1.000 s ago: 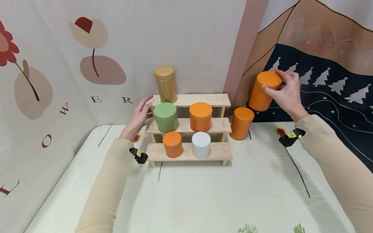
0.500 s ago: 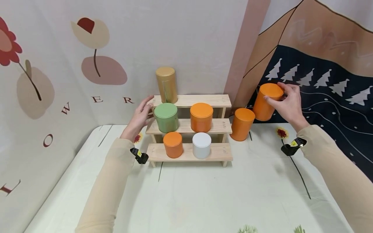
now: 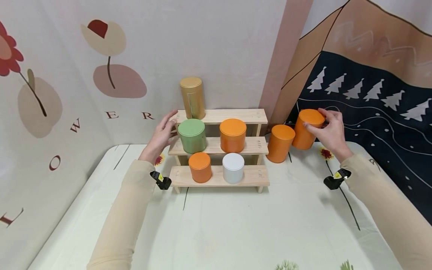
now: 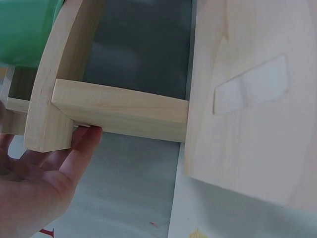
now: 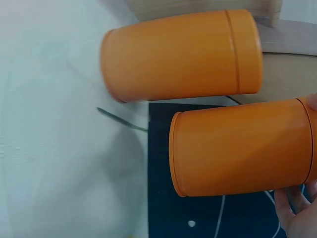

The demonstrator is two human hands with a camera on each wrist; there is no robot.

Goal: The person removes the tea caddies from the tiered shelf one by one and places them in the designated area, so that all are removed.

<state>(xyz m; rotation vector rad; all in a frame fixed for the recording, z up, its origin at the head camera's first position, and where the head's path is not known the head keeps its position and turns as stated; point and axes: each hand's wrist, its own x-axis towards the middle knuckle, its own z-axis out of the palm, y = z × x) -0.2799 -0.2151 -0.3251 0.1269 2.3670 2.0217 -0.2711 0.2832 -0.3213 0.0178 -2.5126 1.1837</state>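
My right hand (image 3: 332,135) pinches a tall orange canister (image 3: 303,134) near its lid, thumb at the front and fingers behind. In the right wrist view this held canister (image 5: 242,148) hangs close beside a matching orange canister (image 5: 183,57), which stands on the table right of the stand. My left hand (image 3: 156,141) is at the left side of a three-step wooden stand (image 3: 236,115), its fingers extended. The left wrist view has fingertips (image 4: 91,136) touching the underside of the stand's side frame (image 4: 119,106).
A tall gold canister (image 3: 193,99) is on the top step. The middle step bears a green tin (image 3: 192,138) and an orange tin (image 3: 233,138). A small orange tin (image 3: 200,170) and a white tin (image 3: 233,170) occupy the bottom step. Printed cloth (image 3: 219,45) hangs behind.
My right hand has lowered the tall orange canister from in front of the dark cloth down beside the standing one. The left hand and the stand have stayed put.
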